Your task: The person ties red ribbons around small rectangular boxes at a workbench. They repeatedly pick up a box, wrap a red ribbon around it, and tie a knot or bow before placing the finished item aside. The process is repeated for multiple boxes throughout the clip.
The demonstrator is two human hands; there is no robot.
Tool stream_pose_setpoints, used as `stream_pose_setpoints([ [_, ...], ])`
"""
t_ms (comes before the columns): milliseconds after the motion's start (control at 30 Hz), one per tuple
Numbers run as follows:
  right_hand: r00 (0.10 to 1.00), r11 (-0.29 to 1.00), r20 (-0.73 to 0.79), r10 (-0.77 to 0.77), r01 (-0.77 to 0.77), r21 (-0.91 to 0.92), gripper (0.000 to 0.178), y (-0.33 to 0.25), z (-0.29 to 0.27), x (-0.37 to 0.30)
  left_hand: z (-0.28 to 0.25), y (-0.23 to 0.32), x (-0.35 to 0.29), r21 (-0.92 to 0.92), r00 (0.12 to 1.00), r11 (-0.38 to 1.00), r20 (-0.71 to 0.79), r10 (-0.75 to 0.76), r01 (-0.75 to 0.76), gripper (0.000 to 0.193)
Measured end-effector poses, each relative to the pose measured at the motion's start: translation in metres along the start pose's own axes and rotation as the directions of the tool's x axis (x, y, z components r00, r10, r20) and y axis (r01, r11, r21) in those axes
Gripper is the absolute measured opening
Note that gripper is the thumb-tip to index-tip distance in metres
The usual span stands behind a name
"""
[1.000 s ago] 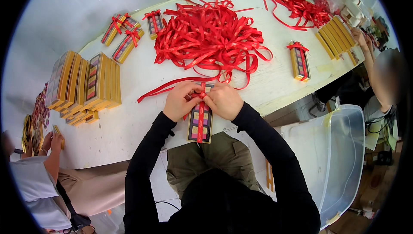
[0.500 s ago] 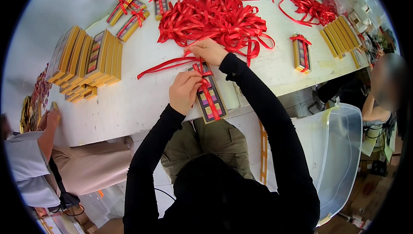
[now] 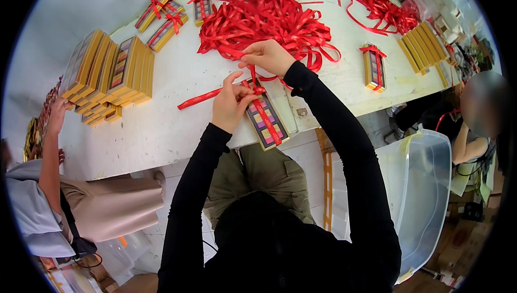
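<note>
In front of me, near the table's front edge, lies a narrow gold-edged box [image 3: 267,126] with a row of coloured squares under its top. A red ribbon [image 3: 264,114] runs lengthwise along it and gathers in a knot near its far end. My right hand [image 3: 271,57] pinches a ribbon end and holds it up above that knot. At the knot, my left hand [image 3: 230,104] is closed with its thumb against the ribbon, the index finger lifted. Another ribbon tail sticks out to the left, behind my left hand.
A large heap of loose red ribbons [image 3: 264,21] lies just beyond my hands. Stacked gold boxes [image 3: 129,72] stand at left, more boxes [image 3: 423,45] at right. Several bow-tied boxes [image 3: 168,32] lie around. Co-workers sit on both sides; a clear plastic bin [image 3: 420,201] is below right.
My right hand has risen slightly away from the box, pulling the ribbon up. My left index finger has lifted. The left co-worker's hand has reached forward to the stacked boxes.
</note>
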State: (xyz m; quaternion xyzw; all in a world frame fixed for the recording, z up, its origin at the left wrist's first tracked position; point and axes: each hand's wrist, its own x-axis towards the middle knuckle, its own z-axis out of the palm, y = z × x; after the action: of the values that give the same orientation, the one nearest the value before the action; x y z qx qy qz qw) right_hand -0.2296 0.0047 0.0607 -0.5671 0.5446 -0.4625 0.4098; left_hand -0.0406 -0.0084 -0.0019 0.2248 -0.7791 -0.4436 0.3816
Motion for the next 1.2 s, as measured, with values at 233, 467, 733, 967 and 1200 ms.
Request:
stream_pose_setpoints([
  [233, 0.980, 0.984, 0.099, -0.174, 0.168, 0.066, 0.022, -0.036, 0.030, -0.033, -0.002, -0.006, 0.002, 0.175, 0.999, 0.984, 0.025, 0.023, -0.027, 0.040],
  [467, 0.884, 0.909, 0.269, -0.381, 0.412, -0.066, 0.015, -0.033, 0.030, -0.121, 0.002, -0.006, 0.000, 0.194, 0.985, 0.968, -0.026, 0.171, -0.162, 0.021],
  [733, 0.947, 0.963, -0.189, 0.260, -0.268, -0.018, 0.021, 0.012, 0.044, -0.090, 0.002, -0.001, -0.001, 0.183, 0.992, 0.977, -0.032, 0.118, -0.110, 0.022],
  [967, 0.957, 0.753, -0.157, -0.242, 0.084, -0.652, 0.012, 0.015, 0.030, -0.085, -0.007, 0.004, 0.000, -0.045, 0.992, 0.996, 0.101, -0.070, 0.075, 0.016],
  [1200, 0.884, 0.795, -0.109, -0.454, 0.347, -0.497, 0.022, 0.026, 0.029, -0.063, -0.011, 0.003, 0.003, -0.052, 0.994, 0.997, 0.094, -0.047, 0.052, 0.015],
])
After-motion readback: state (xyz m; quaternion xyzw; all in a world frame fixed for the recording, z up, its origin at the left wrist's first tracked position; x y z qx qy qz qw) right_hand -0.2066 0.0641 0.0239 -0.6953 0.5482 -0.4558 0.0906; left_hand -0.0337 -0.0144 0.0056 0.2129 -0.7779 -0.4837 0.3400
